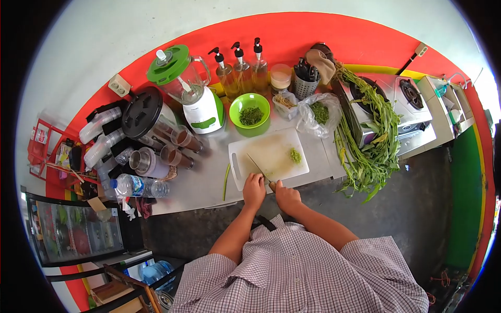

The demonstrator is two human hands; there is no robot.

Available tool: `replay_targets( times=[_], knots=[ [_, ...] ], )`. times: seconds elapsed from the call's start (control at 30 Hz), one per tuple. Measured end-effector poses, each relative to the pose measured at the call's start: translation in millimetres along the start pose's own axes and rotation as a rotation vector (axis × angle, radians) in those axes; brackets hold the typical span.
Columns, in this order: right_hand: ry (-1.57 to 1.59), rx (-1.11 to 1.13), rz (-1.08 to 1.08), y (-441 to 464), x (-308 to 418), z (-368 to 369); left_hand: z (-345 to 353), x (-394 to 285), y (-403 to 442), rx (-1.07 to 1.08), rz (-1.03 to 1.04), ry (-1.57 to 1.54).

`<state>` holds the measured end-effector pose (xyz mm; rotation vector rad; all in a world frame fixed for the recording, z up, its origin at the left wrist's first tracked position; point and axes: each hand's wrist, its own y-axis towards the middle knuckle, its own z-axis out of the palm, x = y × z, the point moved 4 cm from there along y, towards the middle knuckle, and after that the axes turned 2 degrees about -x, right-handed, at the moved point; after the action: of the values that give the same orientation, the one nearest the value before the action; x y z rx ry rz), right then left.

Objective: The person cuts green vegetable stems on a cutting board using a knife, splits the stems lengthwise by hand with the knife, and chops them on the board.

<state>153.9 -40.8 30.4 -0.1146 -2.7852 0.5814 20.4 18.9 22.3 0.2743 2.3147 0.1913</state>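
Two Hands, One Knife, One Little Green Pile

One person stands at one metal table [201, 185]. The right hand [288, 198] is closed around the handle of one knife [258, 167]. The left hand [254, 189] is curled at the near edge of one white cutting board [271, 141]; I cannot tell if it holds anything. The knife's blade is over the board and points away from the person. One little pile of cut greens [295, 155] sits on the right side of the board. One long green stem [226, 182] lies just left of the board. Behind the board is one green bowl [250, 129] with more cut greens inside. Three pump bottles [242, 74] stand behind the bowl. To its left is one blender [203, 112], then two brown drinks [185, 138]. On the right, one big bunch of leafy stems [386, 141] lies partly on one stove [417, 112] with two burners.
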Motion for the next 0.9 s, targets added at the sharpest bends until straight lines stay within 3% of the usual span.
replay_targets(
  times=[0.27, 0.33, 0.5, 0.9],
  knots=[
    [0.098, -0.162, 0.058, -10.1, 3.9, -6.4, -3.2, 9.0, -4.3, -0.025, -0.065, -0.136],
    [0.108, -0.112, 0.009, -16.7, 8.3, -1.3, -3.2, 16.9, -8.4, -0.042, -0.205, -0.274],
    [0.109, -0.049, -0.050, -24.0, 2.2, 8.7, -7.6, 16.1, -11.0, -0.043, -0.205, -0.258],
    [0.055, -0.070, 0.132, -18.4, -69.9, -16.2, -10.1, 23.9, -13.4, -0.007, -0.169, -0.241]
  ],
)
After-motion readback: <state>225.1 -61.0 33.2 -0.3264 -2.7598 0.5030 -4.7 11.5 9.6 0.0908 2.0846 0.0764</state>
